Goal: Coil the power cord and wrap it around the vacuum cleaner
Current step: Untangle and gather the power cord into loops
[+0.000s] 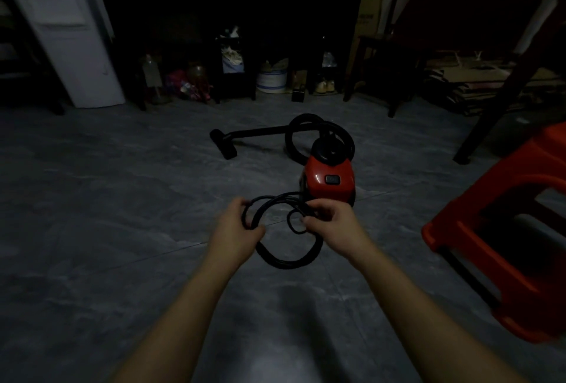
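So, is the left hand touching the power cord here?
Touching. The head view shows the left hand gripping loops of the power cord, fingers curled round them.

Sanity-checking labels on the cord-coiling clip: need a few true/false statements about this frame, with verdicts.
1. The left hand and the right hand both grip the power cord. True.
2. The cord is already wound around the vacuum cleaner. False: its loops are held between the hands, short of the vacuum.
3. The vacuum cleaner's body is blue. False: it is red.
4. A red plastic stool stands on the right. True.
5. The floor nozzle lies right of the vacuum body. False: it lies to its left.
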The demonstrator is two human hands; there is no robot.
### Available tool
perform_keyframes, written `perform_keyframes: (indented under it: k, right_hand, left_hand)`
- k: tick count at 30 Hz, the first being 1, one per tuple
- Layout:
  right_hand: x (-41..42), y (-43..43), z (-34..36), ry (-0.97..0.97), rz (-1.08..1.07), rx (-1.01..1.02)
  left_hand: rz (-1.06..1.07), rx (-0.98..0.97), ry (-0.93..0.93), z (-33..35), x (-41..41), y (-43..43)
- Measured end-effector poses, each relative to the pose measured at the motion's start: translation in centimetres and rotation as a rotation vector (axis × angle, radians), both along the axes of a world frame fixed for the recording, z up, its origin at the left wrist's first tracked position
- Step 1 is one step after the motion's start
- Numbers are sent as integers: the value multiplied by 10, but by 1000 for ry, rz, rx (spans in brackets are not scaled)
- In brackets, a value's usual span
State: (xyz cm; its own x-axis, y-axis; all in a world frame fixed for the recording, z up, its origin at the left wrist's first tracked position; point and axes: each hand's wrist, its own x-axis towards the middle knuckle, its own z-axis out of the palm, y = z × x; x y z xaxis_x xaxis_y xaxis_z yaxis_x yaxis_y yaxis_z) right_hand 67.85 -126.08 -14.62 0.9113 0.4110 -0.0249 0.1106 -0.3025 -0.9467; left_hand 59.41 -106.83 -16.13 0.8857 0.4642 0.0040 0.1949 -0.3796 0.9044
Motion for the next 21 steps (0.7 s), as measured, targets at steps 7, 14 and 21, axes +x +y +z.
perform_keyframes:
  k: [7,14,21]
  right_hand:
    - [-4,0,1,-56,157,-125]
    - [-5,-3,14,-33,160,-36]
    - [-2,-12,20,9,185,-14]
  left_hand:
    - [-144,113,-24,-3,3,-8]
    - [-218,-48,-97,3,4,-13]
    - [-253,-205,-99,9,7,-25]
